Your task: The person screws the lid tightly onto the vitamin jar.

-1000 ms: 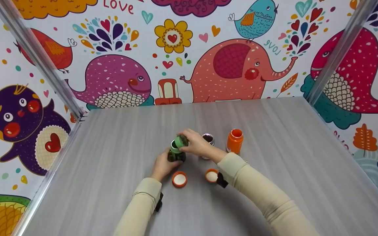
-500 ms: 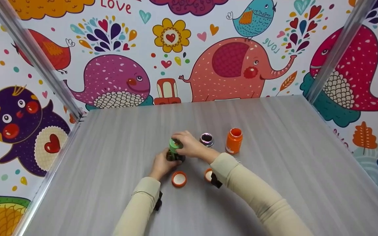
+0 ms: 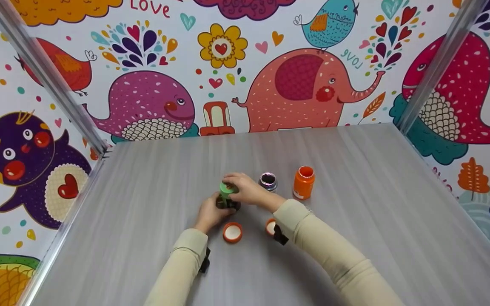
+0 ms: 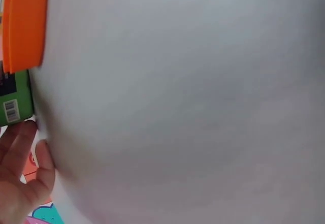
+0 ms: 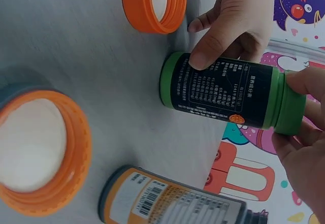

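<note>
A green bottle with a black label (image 5: 223,89) stands upright on the table. My left hand (image 3: 211,212) grips its lower body, thumb lying across the label in the right wrist view. On its mouth sits a green cap (image 5: 290,104), held by the fingers of my right hand (image 3: 245,189) from above. How far the cap is threaded cannot be told. In the left wrist view only a corner of the bottle (image 4: 18,99) shows beside the left fingers. One orange cap (image 3: 232,232) lies inside-up near the left hand; a second orange cap (image 3: 270,228) is partly hidden by the right wrist.
Right of the hands stands an uncapped bottle with a dark mouth (image 3: 268,181), its white and orange label (image 5: 167,196) showing from the right wrist. Farther right is an uncapped orange bottle (image 3: 303,182). The grey table (image 3: 355,191) is bordered by printed panels and metal posts (image 3: 445,63).
A second ago the green cap was tilted over the bottle's uncovered mouth; my right hand has brought it down and left onto the mouth. The left hand has kept its grip on the bottle.
</note>
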The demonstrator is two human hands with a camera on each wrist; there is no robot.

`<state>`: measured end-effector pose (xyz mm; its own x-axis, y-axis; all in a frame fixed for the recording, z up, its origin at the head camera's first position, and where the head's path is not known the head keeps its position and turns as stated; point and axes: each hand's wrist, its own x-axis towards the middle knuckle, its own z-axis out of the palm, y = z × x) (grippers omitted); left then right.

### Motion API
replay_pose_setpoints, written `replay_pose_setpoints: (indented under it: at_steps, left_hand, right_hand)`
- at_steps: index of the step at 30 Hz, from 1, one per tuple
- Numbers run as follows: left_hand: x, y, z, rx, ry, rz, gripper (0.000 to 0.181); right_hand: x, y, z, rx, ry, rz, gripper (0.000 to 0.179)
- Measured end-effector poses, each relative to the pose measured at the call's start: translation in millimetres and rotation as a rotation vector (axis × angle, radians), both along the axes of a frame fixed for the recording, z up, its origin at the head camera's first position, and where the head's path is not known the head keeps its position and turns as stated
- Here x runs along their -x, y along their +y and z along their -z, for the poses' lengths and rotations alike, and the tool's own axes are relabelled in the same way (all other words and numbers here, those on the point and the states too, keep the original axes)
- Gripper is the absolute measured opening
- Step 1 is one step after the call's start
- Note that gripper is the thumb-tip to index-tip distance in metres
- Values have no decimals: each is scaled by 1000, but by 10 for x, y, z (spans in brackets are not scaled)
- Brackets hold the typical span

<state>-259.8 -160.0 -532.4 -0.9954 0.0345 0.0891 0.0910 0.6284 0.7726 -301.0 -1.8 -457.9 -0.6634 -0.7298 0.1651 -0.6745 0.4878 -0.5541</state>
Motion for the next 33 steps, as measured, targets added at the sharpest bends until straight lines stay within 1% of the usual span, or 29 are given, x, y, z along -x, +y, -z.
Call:
replay_pose_setpoints:
  at_steps: [3, 5, 7, 10, 12, 15, 18, 20, 23, 25, 27, 28, 30, 33]
  left_hand:
    - [-8, 9, -28, -20, -44, -12, 58]
    - [-3, 13, -37, -27, -62, -19, 59]
    - [-2, 16, -44, -36, -76, -26, 59]
    - [1, 13, -44, -39, -76, -24, 59]
    - [2, 13, -50, -45, -75, -19, 59]
    - [-1, 15, -63, -51, -75, -15, 59]
    - [-10, 7, -65, -48, -64, -7, 60]
    - [-11, 6, -64, -43, -59, -2, 60]
    - [-9, 6, -59, -38, -61, -1, 60]
    - [-5, 4, -53, -40, -67, -2, 58]
    - [-2, 4, -48, -46, -70, -2, 58]
    - [0, 3, -44, -50, -68, -2, 59]
    - [2, 4, -38, -59, -62, -1, 59]
    - [5, 9, -31, -68, -55, 0, 58]
  right_hand:
    - [6, 1, 20, 27, -45, 25, 45]
    - [12, 4, 36, 43, -84, 48, 47]
    - [19, 0, 58, 60, -128, 80, 50]
    - [26, -13, 108, 97, -174, 138, 56]
    - [23, -25, 145, 128, -182, 172, 58]
    - [1, -41, 201, 186, -169, 206, 60]
    - [-32, -53, 259, 245, -150, 207, 61]
    - [-49, -40, 299, 291, -151, 192, 62]
    - [-71, -2, 335, 358, -214, 161, 62]
    - [-82, 28, 345, 385, -264, 148, 61]
    - [-90, 54, 338, 385, -306, 141, 63]
    - [-90, 65, 332, 375, -313, 138, 64]
    - [-89, 81, 320, 354, -307, 129, 66]
    - [-87, 98, 305, 331, -285, 114, 65]
